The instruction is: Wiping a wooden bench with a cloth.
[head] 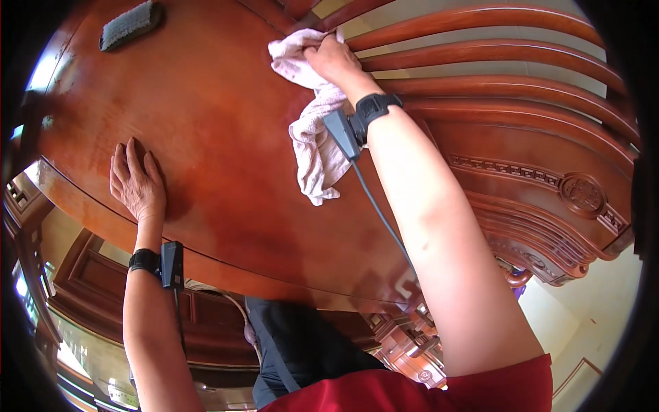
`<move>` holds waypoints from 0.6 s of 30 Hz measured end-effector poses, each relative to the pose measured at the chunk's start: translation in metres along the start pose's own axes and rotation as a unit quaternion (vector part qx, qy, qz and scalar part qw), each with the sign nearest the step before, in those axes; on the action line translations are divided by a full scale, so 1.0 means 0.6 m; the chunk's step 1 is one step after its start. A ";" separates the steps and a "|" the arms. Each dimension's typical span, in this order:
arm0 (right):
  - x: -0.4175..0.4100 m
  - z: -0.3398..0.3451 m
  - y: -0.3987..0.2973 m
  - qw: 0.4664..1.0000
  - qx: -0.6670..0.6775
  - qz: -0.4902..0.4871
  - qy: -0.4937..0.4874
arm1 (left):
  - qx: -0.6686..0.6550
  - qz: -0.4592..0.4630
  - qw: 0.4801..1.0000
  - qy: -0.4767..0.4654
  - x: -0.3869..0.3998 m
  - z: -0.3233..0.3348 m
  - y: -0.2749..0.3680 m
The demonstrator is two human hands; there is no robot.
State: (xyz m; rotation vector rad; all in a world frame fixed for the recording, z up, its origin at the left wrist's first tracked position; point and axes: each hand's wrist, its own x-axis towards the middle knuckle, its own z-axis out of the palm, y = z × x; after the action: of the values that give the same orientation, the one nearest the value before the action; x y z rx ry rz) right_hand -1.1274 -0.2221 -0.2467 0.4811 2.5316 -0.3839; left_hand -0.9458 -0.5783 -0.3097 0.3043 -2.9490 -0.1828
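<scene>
My right hand [337,61] grips a pale pink terry cloth [322,136] where the wooden seat [221,123] meets the slatted backrest [479,57]. The rest of the cloth hangs loose below the wrist and lies crumpled on the seat. On the left, my left hand [138,180] rests palm down on the reddish-brown polished wood, fingers spread, with nothing in it. Each wrist wears a black strap with a small cabled box. A scrub brush [128,26] with grey bristles lies on the seat's far left part, away from both hands.
A carved panel with a round medallion [582,194] runs along the right. The seat's front edge [216,262] curves below my left hand. Beneath it stand a dark wooden cabinet [103,288] and a pale cable [249,329]. More carved furniture [417,360] shows lower right.
</scene>
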 end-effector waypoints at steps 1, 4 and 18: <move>-0.011 0.008 0.009 0.998 -0.035 -0.041 0.019 | -0.012 0.003 1.000 0.001 0.000 -0.003 0.002; -0.078 0.053 0.040 0.997 -0.036 -0.063 0.016 | -0.005 0.001 1.000 -0.002 -0.003 -0.006 -0.005; -0.064 0.057 0.063 0.812 0.580 0.051 -0.043 | 0.038 0.010 0.999 -0.003 -0.006 0.000 -0.009</move>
State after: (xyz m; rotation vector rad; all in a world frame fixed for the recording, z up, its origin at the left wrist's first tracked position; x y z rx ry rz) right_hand -1.0661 -0.2104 -0.2604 0.9717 1.8808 -1.8657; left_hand -0.9413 -0.5828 -0.3109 0.2849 -2.9687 -0.0688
